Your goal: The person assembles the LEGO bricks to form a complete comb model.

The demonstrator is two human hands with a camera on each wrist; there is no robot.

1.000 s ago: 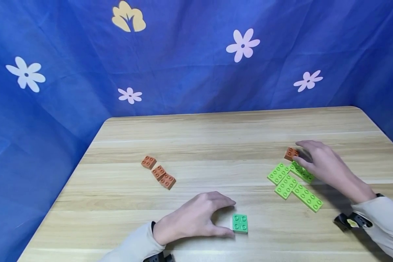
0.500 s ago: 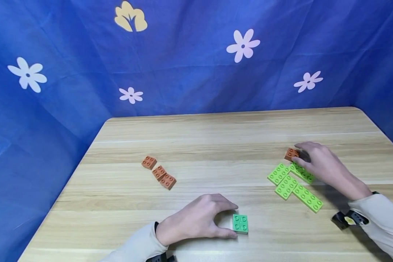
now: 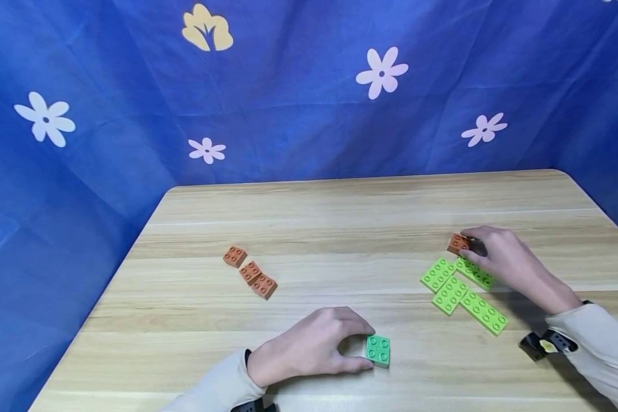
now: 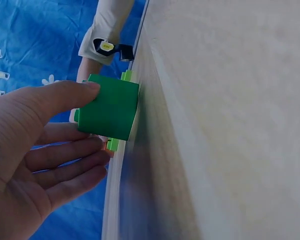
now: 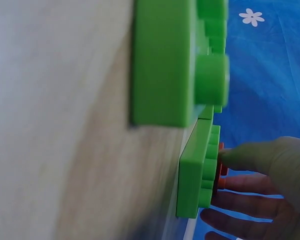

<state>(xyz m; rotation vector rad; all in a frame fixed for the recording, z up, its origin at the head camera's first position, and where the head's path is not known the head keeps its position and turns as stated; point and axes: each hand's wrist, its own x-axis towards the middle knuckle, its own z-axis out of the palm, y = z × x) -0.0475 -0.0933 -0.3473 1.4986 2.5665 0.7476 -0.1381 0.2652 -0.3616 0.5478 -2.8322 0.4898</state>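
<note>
Near the front middle of the table, my left hand point(image 3: 316, 343) pinches a green two-by-two toy brick point(image 3: 378, 350) between thumb and forefinger. The left wrist view shows the thumb pressed on the side of this green brick point(image 4: 110, 107), its other fingers extended below. Farther right, my right hand point(image 3: 510, 260) holds an orange toy brick point(image 3: 456, 244) between thumb and forefinger, just behind a group of flat lime-green bricks point(image 3: 450, 292). From the right wrist, most of the orange brick is hidden behind a lime-green brick point(image 5: 191, 175).
Three more orange bricks point(image 3: 250, 273) lie in a slanting row on the left of the wooden table point(image 3: 340, 217). A blue curtain point(image 3: 298, 114) with flower prints hangs behind the table and at its sides.
Both hands have closed their thumb and forefinger onto their bricks, the left moving slightly right. The green brick has turned a little; the other bricks stay put.
</note>
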